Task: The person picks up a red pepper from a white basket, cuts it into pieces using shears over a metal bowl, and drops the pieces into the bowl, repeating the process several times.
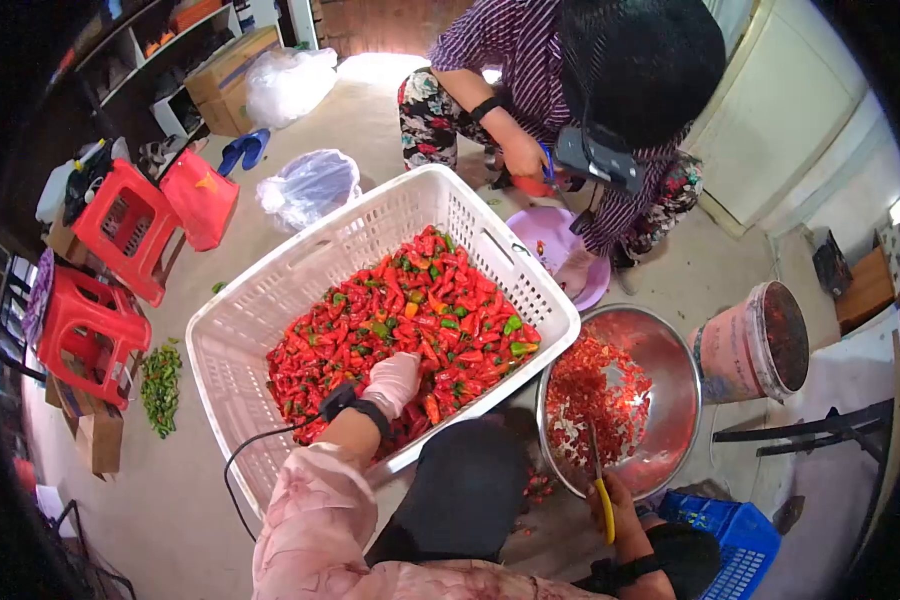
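Observation:
My left hand (395, 382), in a pale thin glove, reaches down into red peppers (410, 310) heaped in a white plastic crate (230, 370). Its fingertips are sunk among the peppers, so whether they grip one is hidden. My right hand (618, 508) is closed round the yellow handle of scissors (600, 480). The scissor blades point into a wide metal bowl (678, 385) that holds chopped red pepper (590, 390) with pale seeds. Some green and orange peppers are mixed into the crate.
Opposite me a person (530, 120) crouches over a purple basin (595, 280), holding something with blue handles. A tall bucket (725, 345) stands right of the bowl, above a blue crate (745, 545). Red stools (135, 230) and green peppers (160, 390) are at left.

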`<action>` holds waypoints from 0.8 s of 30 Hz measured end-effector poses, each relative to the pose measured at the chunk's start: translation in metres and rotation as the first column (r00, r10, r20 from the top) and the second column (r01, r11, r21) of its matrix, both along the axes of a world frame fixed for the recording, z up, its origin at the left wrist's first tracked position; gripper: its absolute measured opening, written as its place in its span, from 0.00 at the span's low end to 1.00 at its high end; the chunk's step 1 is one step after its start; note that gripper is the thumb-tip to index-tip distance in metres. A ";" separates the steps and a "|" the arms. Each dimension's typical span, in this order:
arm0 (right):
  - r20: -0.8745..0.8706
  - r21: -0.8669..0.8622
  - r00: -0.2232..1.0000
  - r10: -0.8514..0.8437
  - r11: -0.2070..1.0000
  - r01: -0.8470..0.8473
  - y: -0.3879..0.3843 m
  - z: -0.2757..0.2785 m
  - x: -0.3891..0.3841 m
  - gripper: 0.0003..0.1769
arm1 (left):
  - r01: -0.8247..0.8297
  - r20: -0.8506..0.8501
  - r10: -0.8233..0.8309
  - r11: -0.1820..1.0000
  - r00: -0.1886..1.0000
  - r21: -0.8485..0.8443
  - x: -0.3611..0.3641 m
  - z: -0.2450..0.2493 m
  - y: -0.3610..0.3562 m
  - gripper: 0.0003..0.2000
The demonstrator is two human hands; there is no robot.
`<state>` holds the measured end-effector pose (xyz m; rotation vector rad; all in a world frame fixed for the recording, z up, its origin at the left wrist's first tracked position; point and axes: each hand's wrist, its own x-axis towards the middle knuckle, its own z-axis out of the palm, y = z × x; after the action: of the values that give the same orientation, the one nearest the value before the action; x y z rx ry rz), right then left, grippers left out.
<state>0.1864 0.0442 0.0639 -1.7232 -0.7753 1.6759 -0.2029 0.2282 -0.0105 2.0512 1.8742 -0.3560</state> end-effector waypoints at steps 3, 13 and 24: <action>0.268 0.254 0.950 0.160 0.940 -0.230 0.004 0.015 -0.007 0.23 | -0.380 0.501 0.280 0.919 0.819 0.107 -0.022 0.023 -0.010 0.22; 0.163 0.419 0.974 0.159 0.882 -0.214 -0.007 0.025 -0.013 0.25 | -0.220 0.754 0.518 0.745 -0.403 -0.630 0.028 0.231 -0.048 0.10; -0.344 0.407 0.936 0.072 0.910 0.079 -0.033 0.049 0.006 0.35 | 0.276 0.506 0.703 0.683 -0.499 -0.676 0.200 0.256 -0.113 0.12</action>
<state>0.1920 0.0117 0.1126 -1.0919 -0.8773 1.6104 -0.0034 0.1151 0.2456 0.3545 0.5874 0.8260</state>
